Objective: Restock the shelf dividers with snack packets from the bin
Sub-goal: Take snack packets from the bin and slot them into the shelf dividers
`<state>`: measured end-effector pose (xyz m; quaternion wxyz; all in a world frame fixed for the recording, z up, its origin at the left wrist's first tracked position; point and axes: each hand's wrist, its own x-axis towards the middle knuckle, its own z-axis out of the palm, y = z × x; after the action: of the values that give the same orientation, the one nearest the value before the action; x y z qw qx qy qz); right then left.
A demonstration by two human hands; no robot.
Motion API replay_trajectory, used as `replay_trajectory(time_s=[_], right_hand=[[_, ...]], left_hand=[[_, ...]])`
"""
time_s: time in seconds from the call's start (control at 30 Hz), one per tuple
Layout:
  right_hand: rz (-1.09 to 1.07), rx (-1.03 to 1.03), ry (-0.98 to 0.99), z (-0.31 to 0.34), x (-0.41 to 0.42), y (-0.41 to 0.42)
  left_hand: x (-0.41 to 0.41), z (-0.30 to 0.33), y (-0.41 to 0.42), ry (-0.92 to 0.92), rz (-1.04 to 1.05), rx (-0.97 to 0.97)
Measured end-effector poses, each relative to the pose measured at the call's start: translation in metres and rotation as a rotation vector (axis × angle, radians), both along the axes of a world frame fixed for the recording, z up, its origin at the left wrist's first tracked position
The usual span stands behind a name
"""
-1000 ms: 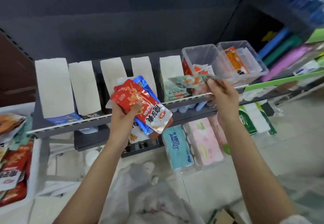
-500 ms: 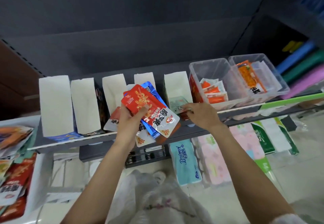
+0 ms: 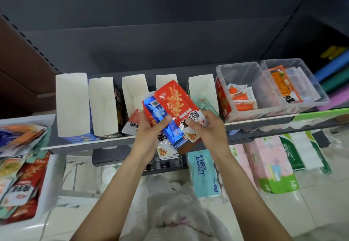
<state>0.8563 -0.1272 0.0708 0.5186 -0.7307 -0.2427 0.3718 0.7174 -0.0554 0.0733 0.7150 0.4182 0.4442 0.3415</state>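
Centrally, a fanned stack of snack packets is held in front of the shelf's front edge by both hands. The stack is gripped from the left by the left hand, whose thumb is laid across a blue foil packet. A red packet on top of the stack is pinched at its lower corner by the right hand, with fingers curled round it. Behind the stack, a row of white cardboard dividers is set upright along the shelf; a green packet is seen lying in the slot by the rightmost divider. Toward the right end of the shelf, two clear plastic tubs are placed side by side, each holding orange packets. At the left edge of the view, a white bin is filled with mixed snack packets. Below the shelf, wrapped tissue packs are stood on the floor.
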Motion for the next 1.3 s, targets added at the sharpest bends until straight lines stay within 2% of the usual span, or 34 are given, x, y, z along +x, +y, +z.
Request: replay_trajectory(time_s=[0.13,0.27,0.37,0.5,0.7,0.8,0.93,1.07,1.3], right_hand=[[-0.079,0.13,0.205,-0.004,-0.013,-0.009],[-0.167,0.187,0.183,-0.008,-0.018,-0.02],[-0.088,0.196,0.018,-0.004,-0.017,-0.023],[0.129,0.194,-0.424,0.023,-0.025,-0.009],[0.187,0.004,-0.764,0.049,-0.061,0.052],[0.284,-0.068,-1.029,0.045,-0.078,0.075],[0.481,-0.021,-1.295,0.02,-0.1,0.097],[0.76,-0.103,-1.226,-0.007,-0.1,0.103],[0.951,-0.167,-0.994,-0.012,-0.09,0.08]], left_hand=[[-0.023,-0.004,-0.011,-0.024,0.045,0.003],[-0.058,-0.004,-0.016,0.0,0.237,0.026],[-0.093,-0.004,-0.011,0.001,0.358,0.039],[-0.129,-0.006,0.006,-0.022,0.448,0.043],[-0.147,-0.004,0.032,0.01,0.382,0.044],[-0.155,-0.006,0.042,0.036,0.356,0.003],[-0.167,-0.01,0.053,0.04,0.326,-0.042],[-0.177,-0.012,0.06,0.042,0.307,-0.04],[-0.188,-0.017,0.062,0.024,0.272,-0.082]])
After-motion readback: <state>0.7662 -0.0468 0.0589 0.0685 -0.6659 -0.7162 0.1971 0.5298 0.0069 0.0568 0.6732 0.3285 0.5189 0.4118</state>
